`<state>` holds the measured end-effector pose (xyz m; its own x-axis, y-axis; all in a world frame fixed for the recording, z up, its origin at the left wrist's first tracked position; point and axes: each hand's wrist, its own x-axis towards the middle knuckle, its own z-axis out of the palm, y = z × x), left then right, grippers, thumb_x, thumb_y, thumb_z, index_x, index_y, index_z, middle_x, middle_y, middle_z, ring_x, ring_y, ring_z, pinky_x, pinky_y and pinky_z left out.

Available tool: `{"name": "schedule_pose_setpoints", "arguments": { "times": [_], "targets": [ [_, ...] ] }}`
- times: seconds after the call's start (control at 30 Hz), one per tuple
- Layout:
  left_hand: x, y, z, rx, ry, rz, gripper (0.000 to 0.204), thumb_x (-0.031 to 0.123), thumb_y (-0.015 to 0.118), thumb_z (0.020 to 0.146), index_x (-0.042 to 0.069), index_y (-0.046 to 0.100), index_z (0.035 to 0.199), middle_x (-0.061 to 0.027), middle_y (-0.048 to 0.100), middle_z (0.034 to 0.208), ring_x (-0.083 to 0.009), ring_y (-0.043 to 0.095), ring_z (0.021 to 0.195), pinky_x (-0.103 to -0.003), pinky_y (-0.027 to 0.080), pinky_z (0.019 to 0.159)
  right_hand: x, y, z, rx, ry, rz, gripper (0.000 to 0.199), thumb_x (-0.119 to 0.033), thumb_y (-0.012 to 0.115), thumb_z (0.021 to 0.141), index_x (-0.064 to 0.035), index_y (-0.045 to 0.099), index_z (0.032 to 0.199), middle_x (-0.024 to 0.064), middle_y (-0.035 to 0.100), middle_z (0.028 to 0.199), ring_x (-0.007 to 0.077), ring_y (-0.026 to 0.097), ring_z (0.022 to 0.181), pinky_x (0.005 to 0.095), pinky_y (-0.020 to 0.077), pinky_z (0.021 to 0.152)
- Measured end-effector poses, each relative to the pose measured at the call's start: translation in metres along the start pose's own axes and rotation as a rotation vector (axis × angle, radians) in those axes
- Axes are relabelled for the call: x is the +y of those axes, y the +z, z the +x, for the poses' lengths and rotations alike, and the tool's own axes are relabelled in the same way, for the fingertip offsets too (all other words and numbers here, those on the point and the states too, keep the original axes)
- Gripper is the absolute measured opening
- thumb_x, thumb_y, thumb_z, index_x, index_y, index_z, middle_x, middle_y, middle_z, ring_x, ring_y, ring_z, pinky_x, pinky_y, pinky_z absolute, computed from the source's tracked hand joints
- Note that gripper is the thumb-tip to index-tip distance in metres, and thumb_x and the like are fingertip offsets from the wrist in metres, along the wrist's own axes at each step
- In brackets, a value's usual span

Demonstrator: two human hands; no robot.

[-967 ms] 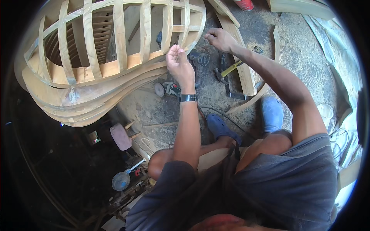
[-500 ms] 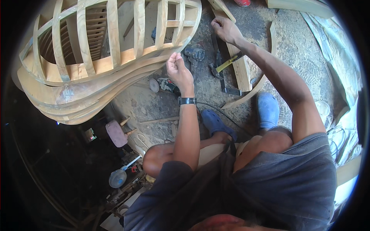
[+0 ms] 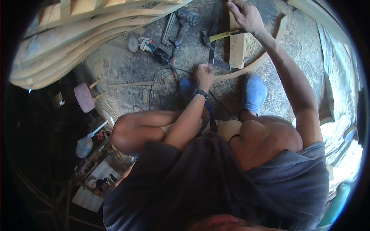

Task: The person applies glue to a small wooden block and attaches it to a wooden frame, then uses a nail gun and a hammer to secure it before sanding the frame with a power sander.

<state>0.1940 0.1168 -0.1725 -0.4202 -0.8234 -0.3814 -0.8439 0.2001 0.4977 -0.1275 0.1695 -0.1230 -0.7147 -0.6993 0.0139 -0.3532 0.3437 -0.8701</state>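
My left hand (image 3: 205, 77) hovers over the floor near the toe of a blue clog, with its fingers curled together. Whatever may be in them is too small to see. Farther off, my right hand (image 3: 246, 17) is raised above a pale wooden board (image 3: 236, 52), fingers bent into a pinch whose contents I cannot make out. Just below that wrist, a claw hammer (image 3: 221, 36) with a yellow handle lies across the board. A dark metal bar (image 3: 220, 64) with a bent end rests between the board and my left hand.
A large ribbed wooden frame (image 3: 84, 38) fills the upper left. An angle grinder (image 3: 156, 50) and a power drill (image 3: 189, 19) lie on the dusty floor, their cords trailing. A curved wooden strip (image 3: 262, 59) lies right of the board. Left stand a pink stool (image 3: 84, 97) and a fan (image 3: 84, 146).
My left hand has come away from the ribbed frame, back toward my knees and rightward. My right hand has shifted right and closer to the hammer. The view has tilted toward my body.
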Motion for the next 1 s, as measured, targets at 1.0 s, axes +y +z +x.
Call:
{"name": "schedule_pose_setpoints", "arguments": {
  "times": [1.0],
  "targets": [
    [-0.27,-0.318,0.084,0.303,-0.142,0.198,0.034,0.035,0.06,0.095,0.008,0.076,0.11,-0.0157,0.075,0.106,-0.036,0.07,0.104,-0.045,0.054,0.09,-0.024,0.046,-0.041,-0.446,-0.41,-0.074,0.02,-0.019,0.054,0.108,-0.0031,0.064,0.114,0.0182,0.067,0.082,0.0254,0.064,0.069,0.0356,0.0518,0.065]
  ]
}}
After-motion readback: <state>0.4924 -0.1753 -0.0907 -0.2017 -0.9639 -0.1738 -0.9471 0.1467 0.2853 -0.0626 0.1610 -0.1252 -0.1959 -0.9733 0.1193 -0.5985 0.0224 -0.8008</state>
